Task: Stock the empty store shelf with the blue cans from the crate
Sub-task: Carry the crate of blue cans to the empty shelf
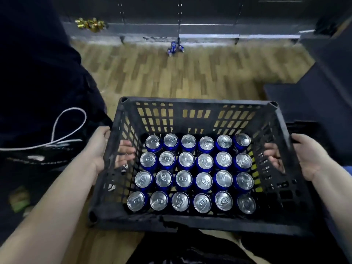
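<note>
A black slatted plastic crate fills the middle of the view, above a wood-pattern floor. Several blue cans with silver tops stand upright inside it in neat rows. My left hand grips the crate's left side wall, with its fingers curled through the handle slot to the inside. On the other side, my right hand grips the right wall the same way. A grey store shelf runs across the far end of the floor, low and dark.
A few blue cans lie on the floor at the foot of the shelf. Gold cans sit on the shelf at the far left. A person in dark clothing with a white cord stands close on my left. Dark fixtures rise on the right.
</note>
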